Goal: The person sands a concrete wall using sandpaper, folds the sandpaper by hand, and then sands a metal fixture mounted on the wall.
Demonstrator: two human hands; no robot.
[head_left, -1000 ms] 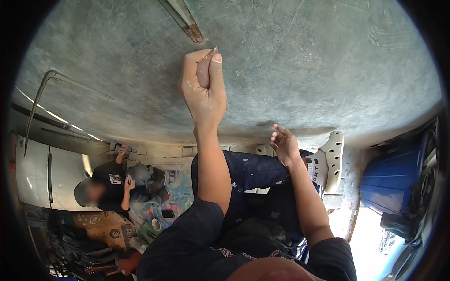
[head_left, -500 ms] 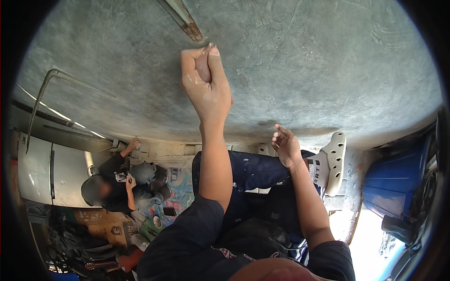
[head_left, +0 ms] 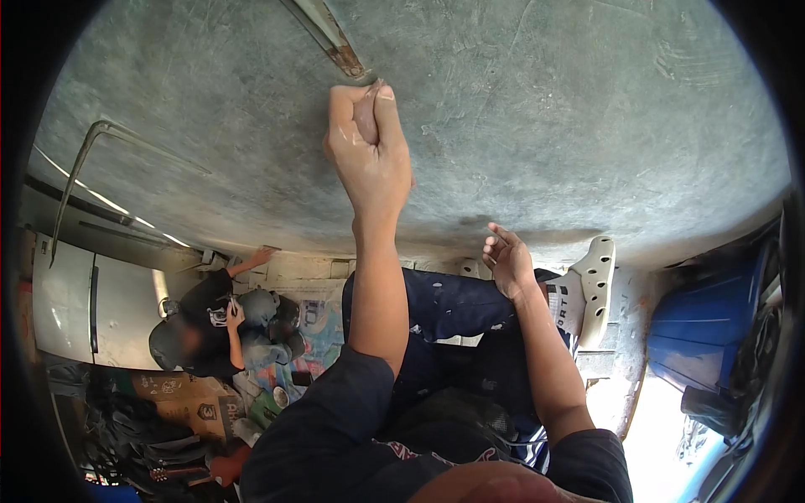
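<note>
My left hand (head_left: 369, 155) reaches up to a large scuffed grey-green wall surface (head_left: 537, 117). Its fingers and thumb are closed around a pinkish-brown piece (head_left: 366, 121), mostly hidden in the grip, whose kind I cannot make out. Pale dust marks this hand. Just above its fingertips ends a rust-stained metal strip (head_left: 331, 42). My right hand (head_left: 509, 267) is by my raised knee, below the wall, with its palm turned up and its fingers loosely apart. Nothing is in it.
At left, a co-worker (head_left: 210, 323) sits with one hand against the wall's lower edge. A bent metal rod (head_left: 80, 159) juts out nearby. A silver refrigerator-like cabinet (head_left: 126, 310) and a cardboard box (head_left: 180, 402) lie beyond. A blue bin (head_left: 700, 327) stands at right.
My left hand stays at nearly the same spot on the wall, and my right hand has hardly moved. The co-worker's reaching hand has shifted right along the wall's lower edge.
</note>
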